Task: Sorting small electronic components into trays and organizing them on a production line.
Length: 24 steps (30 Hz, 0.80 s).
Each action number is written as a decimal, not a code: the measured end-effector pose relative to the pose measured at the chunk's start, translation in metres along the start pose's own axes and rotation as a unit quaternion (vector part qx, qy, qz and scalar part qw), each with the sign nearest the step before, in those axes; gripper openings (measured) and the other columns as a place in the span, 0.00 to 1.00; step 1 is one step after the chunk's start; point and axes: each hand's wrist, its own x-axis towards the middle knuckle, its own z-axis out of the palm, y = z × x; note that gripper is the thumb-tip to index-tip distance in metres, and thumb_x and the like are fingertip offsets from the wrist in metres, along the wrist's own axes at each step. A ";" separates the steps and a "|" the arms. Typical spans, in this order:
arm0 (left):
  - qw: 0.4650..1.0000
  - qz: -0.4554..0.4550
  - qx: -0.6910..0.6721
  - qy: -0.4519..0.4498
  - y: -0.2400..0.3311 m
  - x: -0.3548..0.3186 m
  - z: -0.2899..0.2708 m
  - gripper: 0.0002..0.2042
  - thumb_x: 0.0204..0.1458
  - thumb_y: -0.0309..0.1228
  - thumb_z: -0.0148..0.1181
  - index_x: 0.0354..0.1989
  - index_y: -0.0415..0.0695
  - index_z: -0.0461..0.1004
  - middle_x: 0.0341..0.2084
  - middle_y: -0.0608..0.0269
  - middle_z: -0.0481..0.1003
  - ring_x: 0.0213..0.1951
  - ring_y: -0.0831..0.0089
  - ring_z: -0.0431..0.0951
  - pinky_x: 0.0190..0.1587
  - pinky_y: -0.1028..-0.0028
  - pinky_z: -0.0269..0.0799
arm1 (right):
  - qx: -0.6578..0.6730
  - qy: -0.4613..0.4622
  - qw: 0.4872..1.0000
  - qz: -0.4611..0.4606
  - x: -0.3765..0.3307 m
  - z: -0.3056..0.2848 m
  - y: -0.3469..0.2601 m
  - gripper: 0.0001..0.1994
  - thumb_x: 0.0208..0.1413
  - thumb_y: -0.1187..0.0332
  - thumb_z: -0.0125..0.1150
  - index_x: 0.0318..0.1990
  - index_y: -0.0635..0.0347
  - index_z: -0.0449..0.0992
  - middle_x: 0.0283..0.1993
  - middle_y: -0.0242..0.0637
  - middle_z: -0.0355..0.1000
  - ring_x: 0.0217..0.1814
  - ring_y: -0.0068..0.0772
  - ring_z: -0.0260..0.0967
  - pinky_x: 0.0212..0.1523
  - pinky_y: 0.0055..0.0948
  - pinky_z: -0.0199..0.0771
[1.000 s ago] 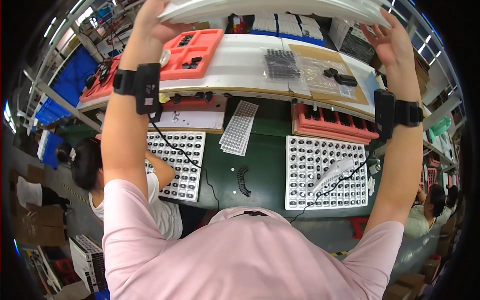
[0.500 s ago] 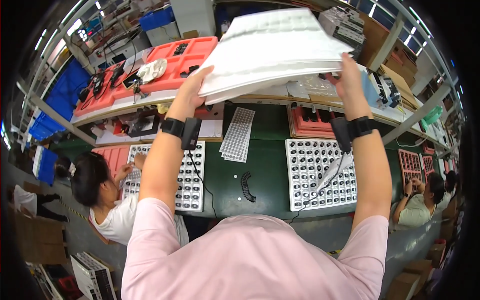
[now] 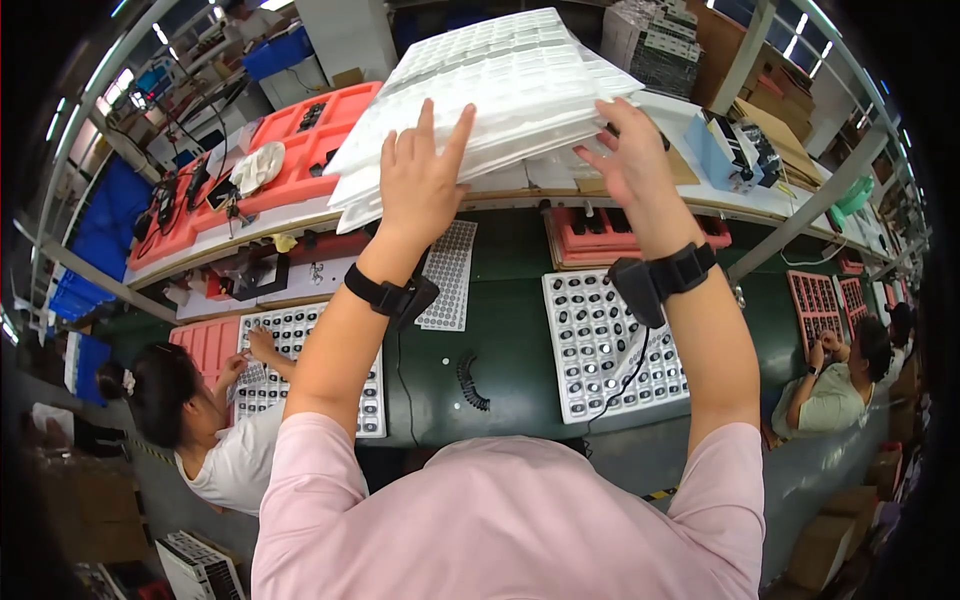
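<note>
Stack of white moulded trays (image 3: 490, 85), thin-walled, waffle-pocketed, layered at edges: upper middle of frame, aslant. Left hand (image 3: 423, 178) with fingers fanned, overlapping near side of stack; right hand (image 3: 628, 150) with fingers parted at stack's right corner, contact unclear. Neither seen gripping. Below, centre: smooth dark-green counter (image 3: 510, 320) bearing dotted flat sheet (image 3: 449, 280) and curved, ribbed black strip (image 3: 470, 382). Right of centre: white gridded tray (image 3: 553, 330), glossy dark oval pieces in cells. Upper left: matte coral compartmented tray (image 3: 340, 105).
</note>
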 end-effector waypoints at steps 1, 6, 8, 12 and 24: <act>1.000 -0.020 -0.009 -0.002 -0.006 -0.002 0.007 0.46 0.32 0.31 0.76 0.67 0.49 0.60 0.57 0.51 0.68 0.55 0.50 0.68 0.58 0.55 0.64 | 0.018 -0.021 0.999 -0.022 -0.003 0.003 0.004 0.14 0.61 0.64 0.55 0.53 0.54 0.67 0.55 0.34 0.65 0.53 0.34 0.62 0.54 0.50 0.67; 0.997 -0.072 -0.021 0.016 -0.023 0.011 -0.002 0.44 0.28 0.27 0.74 0.63 0.48 0.64 0.47 0.53 0.73 0.46 0.52 0.71 0.51 0.58 0.68 | 0.039 -0.056 0.991 -0.118 0.030 -0.019 0.023 0.14 0.59 0.64 0.57 0.50 0.58 0.69 0.51 0.36 0.67 0.48 0.33 0.65 0.51 0.40 0.70; 0.997 -0.069 -0.022 0.029 -0.020 0.022 -0.008 0.43 0.28 0.26 0.73 0.62 0.48 0.65 0.45 0.53 0.74 0.44 0.53 0.72 0.49 0.59 0.68 | -0.118 -0.021 0.982 -0.149 0.072 -0.046 0.054 0.16 0.58 0.62 0.59 0.49 0.63 0.72 0.48 0.39 0.71 0.45 0.35 0.69 0.51 0.36 0.71; 0.994 -0.087 -0.020 0.058 -0.014 0.031 -0.009 0.41 0.29 0.25 0.72 0.61 0.47 0.66 0.44 0.53 0.74 0.44 0.53 0.72 0.49 0.59 0.69 | -0.496 -0.008 0.864 -0.087 0.146 -0.046 0.098 0.24 0.56 0.54 0.61 0.47 0.69 0.77 0.47 0.51 0.76 0.48 0.48 0.75 0.53 0.36 0.72; 0.996 -0.086 -0.011 0.026 0.006 0.028 0.006 0.43 0.30 0.25 0.72 0.63 0.43 0.64 0.47 0.50 0.74 0.47 0.50 0.72 0.52 0.57 0.67 | -0.294 -0.126 0.946 -0.048 0.159 -0.049 0.116 0.13 0.47 0.61 0.64 0.34 0.62 0.76 0.29 0.41 0.75 0.27 0.36 0.72 0.28 0.33 0.72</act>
